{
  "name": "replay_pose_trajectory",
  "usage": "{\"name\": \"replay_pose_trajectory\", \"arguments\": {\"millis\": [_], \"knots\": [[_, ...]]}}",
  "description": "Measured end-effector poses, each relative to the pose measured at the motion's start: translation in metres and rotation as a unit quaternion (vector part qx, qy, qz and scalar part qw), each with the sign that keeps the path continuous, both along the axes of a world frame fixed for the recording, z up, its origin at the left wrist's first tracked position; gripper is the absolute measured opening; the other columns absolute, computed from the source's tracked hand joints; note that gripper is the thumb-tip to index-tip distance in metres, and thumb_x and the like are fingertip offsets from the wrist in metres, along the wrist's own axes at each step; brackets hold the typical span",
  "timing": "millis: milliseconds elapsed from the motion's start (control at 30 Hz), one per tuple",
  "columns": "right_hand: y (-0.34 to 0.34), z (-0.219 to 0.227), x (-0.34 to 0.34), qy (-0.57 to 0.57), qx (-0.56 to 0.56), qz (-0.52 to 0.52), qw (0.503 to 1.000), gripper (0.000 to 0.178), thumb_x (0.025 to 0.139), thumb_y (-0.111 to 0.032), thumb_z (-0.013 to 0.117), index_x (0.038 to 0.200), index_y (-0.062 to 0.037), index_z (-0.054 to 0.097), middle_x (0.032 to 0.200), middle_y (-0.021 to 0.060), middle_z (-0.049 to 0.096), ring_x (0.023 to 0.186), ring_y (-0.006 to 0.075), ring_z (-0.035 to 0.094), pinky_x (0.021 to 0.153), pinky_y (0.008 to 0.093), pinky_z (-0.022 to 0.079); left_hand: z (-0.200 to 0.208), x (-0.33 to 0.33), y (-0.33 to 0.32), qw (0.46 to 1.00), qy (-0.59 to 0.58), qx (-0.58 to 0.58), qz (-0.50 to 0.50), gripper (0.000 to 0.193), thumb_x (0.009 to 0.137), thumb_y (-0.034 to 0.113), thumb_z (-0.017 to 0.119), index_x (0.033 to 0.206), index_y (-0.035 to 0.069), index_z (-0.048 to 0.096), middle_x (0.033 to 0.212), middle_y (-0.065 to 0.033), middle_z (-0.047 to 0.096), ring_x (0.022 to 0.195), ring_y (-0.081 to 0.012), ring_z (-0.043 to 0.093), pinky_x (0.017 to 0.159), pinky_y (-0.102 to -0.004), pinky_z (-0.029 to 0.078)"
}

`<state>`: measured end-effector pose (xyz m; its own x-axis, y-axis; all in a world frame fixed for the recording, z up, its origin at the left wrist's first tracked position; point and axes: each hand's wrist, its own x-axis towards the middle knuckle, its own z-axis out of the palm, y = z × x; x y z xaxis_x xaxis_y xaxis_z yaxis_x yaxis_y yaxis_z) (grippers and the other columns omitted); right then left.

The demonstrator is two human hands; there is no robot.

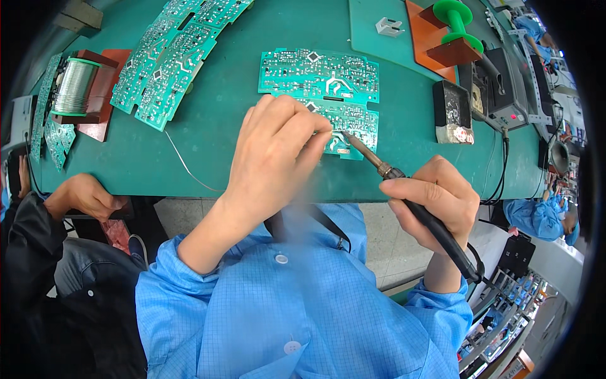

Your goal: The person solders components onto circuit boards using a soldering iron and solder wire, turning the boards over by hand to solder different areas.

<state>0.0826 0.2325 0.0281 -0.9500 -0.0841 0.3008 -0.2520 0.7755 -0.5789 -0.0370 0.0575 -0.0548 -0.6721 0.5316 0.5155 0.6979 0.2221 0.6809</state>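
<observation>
We see the right grip (435,205) closed around the black handle of a soldering iron (435,227), its metal tip slanting away to the left, just beside the fingertips of the left grip (274,148). That left grip is pinched shut, thumb against forefinger, on what looks to us like the end of a thin wire (184,162); whether the iron touches anything we cannot tell. Directly beneath the pinch, and stretching beyond it, lies the green circuit board (328,90), flat on the green desk (410,120), its near part partly covered by the left grip.

Further out, to the left of the left grip, we find more circuit boards (167,60), overlapping, and past them a reel of silvery wire (77,87) on a red-brown stand. Nearer us on that side is a co-worker's hand (93,196), loosely curled. Beyond the right grip and to its right sit a black tray (449,104) and a dark box-shaped unit (505,88); farther away, a green spool (456,22) and a white plug (389,26).
</observation>
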Motion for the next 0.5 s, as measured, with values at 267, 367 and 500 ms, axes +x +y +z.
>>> {"name": "replay_pose_trajectory", "arguments": {"millis": [267,367,500], "knots": [[0.015,0.002,-0.007,-0.033,-0.04,0.009,0.999,0.025,0.059,-0.004,0.07,0.084,-0.0088,0.07,0.062,0.0037,0.051,0.055,0.0152,0.05,0.048,0.0269,0.04,0.002,-0.002,0.0,1.0,0.013,-0.012,-0.011,0.018,0.065,0.004,0.069,0.079,0.008,0.059,0.074,-0.0028,0.05,0.071,-0.0213,0.05,0.06,-0.033,0.038],[0.017,0.001,-0.008,-0.036,-0.044,0.017,0.998,0.024,0.06,-0.005,0.07,0.084,-0.0089,0.071,0.063,0.0036,0.052,0.055,0.0146,0.05,0.048,0.0263,0.04,0.003,-0.002,0.0,1.0,0.007,-0.01,-0.014,0.017,0.066,0.003,0.069,0.079,0.007,0.059,0.075,-0.0033,0.051,0.071,-0.0216,0.05,0.06,-0.033,0.039],[0.016,0.0,-0.007,-0.031,-0.042,0.022,0.998,0.024,0.06,-0.005,0.07,0.084,-0.0092,0.071,0.063,0.0036,0.053,0.055,0.0145,0.051,0.048,0.0266,0.041,0.003,-0.002,-0.001,1.0,-0.015,0.005,-0.01,0.016,0.067,0.001,0.068,0.079,0.005,0.058,0.075,-0.0054,0.051,0.07,-0.0229,0.051,0.061,-0.0334,0.041]]}}
